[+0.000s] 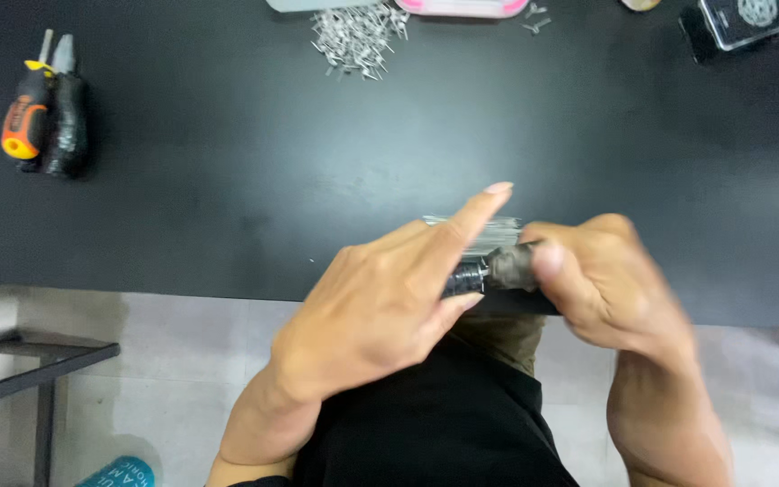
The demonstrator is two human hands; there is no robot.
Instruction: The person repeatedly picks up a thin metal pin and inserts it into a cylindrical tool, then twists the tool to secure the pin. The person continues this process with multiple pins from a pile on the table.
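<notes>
Both hands meet at the near edge of the matte black table (227,180). Left hand (380,307) pinches a small dark cylindrical tool (484,271), glossy black with a metallic grey collar; index finger extended straight, other fingers curled around it. Right hand (606,289) clenches the tool's other end, motion-blurred. Thin silvery pins (480,230) fan out just behind the tool, blurred. Loose pile of shiny metal pins (358,38) at far edge. Orange-black screwdriver (27,113) beside a black-handled one (67,122), far left.

Workshop bench: screwdrivers (27,117), loose screws (356,38)
</notes>
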